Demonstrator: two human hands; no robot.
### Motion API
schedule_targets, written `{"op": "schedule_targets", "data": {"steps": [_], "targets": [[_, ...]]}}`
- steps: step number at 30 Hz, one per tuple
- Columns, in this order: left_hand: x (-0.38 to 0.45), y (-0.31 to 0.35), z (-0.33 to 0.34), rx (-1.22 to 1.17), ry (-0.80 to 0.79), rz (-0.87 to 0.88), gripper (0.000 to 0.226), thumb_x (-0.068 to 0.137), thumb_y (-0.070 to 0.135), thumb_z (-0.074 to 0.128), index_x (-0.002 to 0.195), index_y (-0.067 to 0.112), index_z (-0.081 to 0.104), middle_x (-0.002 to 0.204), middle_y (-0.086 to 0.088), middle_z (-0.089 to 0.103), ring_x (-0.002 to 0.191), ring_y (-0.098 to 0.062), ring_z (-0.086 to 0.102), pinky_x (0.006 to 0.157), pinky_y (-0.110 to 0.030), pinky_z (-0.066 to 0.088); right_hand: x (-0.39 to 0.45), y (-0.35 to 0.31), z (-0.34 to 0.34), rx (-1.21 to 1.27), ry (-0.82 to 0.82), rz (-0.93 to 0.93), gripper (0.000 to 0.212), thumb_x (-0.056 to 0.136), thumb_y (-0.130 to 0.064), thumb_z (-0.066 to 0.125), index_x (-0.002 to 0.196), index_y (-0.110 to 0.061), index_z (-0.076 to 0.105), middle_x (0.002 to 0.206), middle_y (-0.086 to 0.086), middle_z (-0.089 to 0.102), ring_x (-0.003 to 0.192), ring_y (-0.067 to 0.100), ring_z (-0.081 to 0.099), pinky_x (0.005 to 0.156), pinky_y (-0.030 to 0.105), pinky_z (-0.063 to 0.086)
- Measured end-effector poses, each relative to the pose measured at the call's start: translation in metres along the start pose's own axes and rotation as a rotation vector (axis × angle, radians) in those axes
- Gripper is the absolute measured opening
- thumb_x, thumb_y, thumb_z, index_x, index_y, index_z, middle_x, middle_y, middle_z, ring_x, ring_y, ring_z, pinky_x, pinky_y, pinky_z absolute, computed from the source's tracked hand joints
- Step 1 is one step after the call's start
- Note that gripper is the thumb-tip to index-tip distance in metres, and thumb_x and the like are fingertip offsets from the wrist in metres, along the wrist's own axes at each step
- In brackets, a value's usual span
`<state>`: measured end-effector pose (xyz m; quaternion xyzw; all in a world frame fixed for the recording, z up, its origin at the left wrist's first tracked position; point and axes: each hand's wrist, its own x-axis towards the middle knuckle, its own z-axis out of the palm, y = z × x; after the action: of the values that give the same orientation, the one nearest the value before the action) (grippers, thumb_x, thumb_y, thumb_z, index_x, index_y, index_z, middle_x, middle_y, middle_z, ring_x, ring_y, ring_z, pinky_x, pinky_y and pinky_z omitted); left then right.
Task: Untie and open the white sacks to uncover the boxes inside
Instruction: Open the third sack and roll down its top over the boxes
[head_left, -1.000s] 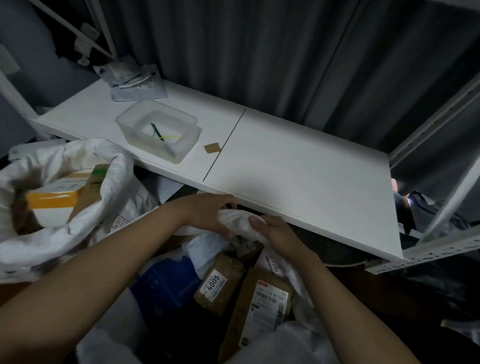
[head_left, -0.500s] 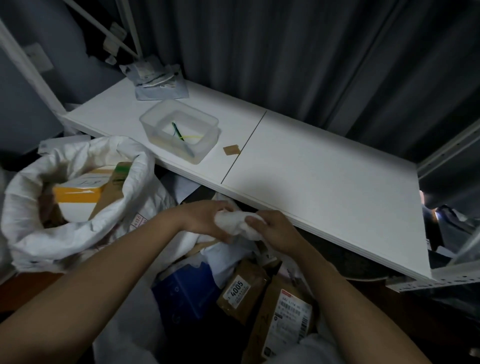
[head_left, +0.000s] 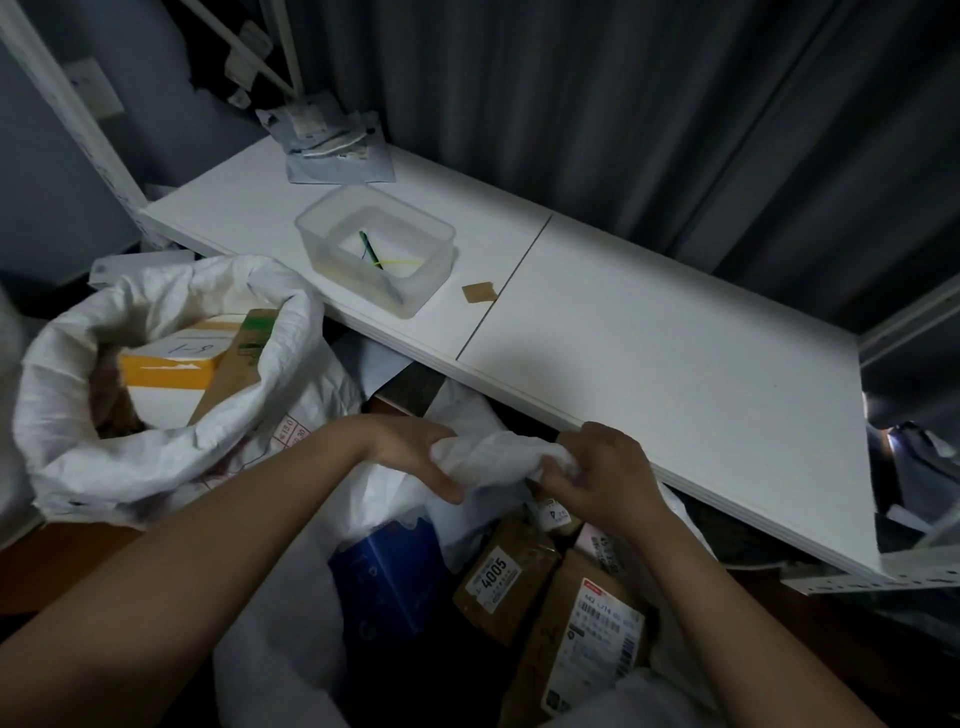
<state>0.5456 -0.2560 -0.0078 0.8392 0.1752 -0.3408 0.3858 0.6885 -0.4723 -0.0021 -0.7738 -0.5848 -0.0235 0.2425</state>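
Now the bunched rim of the second white sack (head_left: 488, 462), stretched between the hands, is gripped by the left hand (head_left: 410, 447) and right hand (head_left: 597, 473); boxes (head_left: 504, 587) below are already exposed, so rolling the rim down and outward seems next.

"4005" on white label (head_left: 492, 578) of brown parcel (head_left: 506, 582). Handwritten mark, roughly "1-9", on orange-and-white box (head_left: 169, 364). Barcode label (head_left: 597, 642) on cardboard box: print too small.
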Motion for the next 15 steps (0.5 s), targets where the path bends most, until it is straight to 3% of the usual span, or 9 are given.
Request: {"op": "schedule_targets", "data": {"steps": [3, 6, 9, 12, 14, 15], "targets": [[0.000, 0.005, -0.004, 0.077, -0.016, -0.082, 0.089, 0.065, 0.063, 0.074, 0.140, 0.026, 0.041, 0.136, 0.013, 0.043, 0.125, -0.012, 0.042, 0.107, -0.026, 0.034, -0.004, 0.003, 0.001, -0.048, 0.067, -0.055, 0.033, 0.079, -0.037, 0.051, 0.057, -0.014, 0.051, 0.052, 0.001, 0.053, 0.050, 0.020, 0.051, 0.057, 0.020, 0.029], [-0.004, 0.008, -0.007, 0.128, -0.028, -0.085, 0.061, 0.066, 0.052, 0.080, 0.117, 0.024, 0.060, 0.114, 0.008, 0.061, 0.104, -0.012, 0.057, 0.093, -0.025, 0.047, -0.005, 0.002, -0.002, -0.055, 0.012, -0.042, 0.033, 0.081, -0.039, 0.049, 0.060, -0.014, 0.051, 0.057, 0.001, 0.054, 0.056, 0.020, 0.052, 0.058, 0.022, 0.030], [-0.017, 0.009, -0.018, 0.119, 0.044, -0.053, 0.058, 0.069, 0.043, 0.080, 0.119, 0.021, 0.060, 0.114, 0.004, 0.064, 0.101, -0.013, 0.060, 0.089, -0.027, 0.049, 0.000, 0.001, -0.008, -0.083, -0.044, -0.037, 0.032, 0.081, -0.040, 0.047, 0.067, -0.012, 0.056, 0.067, 0.002, 0.057, 0.065, 0.022, 0.054, 0.059, 0.024, 0.034], [-0.032, 0.006, -0.029, 0.008, 0.203, 0.047, 0.056, 0.069, 0.038, 0.082, 0.119, 0.025, 0.060, 0.111, 0.009, 0.066, 0.099, -0.010, 0.061, 0.090, -0.023, 0.050, 0.013, -0.014, -0.014, -0.012, -0.108, -0.117, 0.043, 0.083, -0.042, 0.052, 0.105, -0.009, 0.065, 0.097, 0.009, 0.065, 0.091, 0.026, 0.058, 0.079, 0.031, 0.045], [-0.043, 0.013, -0.031, -0.154, 0.284, 0.163, 0.050, 0.070, 0.030, 0.083, 0.114, 0.025, 0.062, 0.104, 0.014, 0.067, 0.095, -0.004, 0.063, 0.086, -0.013, 0.049, 0.024, -0.033, -0.009, 0.100, -0.184, -0.064, 0.058, 0.089, -0.049, 0.053, 0.134, -0.012, 0.050, 0.118, 0.009, 0.062, 0.106, 0.022, 0.056, 0.090, 0.032, 0.044], [-0.046, 0.017, -0.031, -0.254, 0.310, 0.209, 0.047, 0.070, 0.024, 0.084, 0.113, 0.022, 0.064, 0.104, 0.013, 0.069, 0.095, -0.003, 0.064, 0.085, -0.014, 0.050, 0.029, -0.042, -0.005, 0.109, -0.200, -0.032, 0.058, 0.092, -0.050, 0.050, 0.138, -0.015, 0.045, 0.120, 0.010, 0.060, 0.107, 0.024, 0.056, 0.090, 0.033, 0.045]]}}
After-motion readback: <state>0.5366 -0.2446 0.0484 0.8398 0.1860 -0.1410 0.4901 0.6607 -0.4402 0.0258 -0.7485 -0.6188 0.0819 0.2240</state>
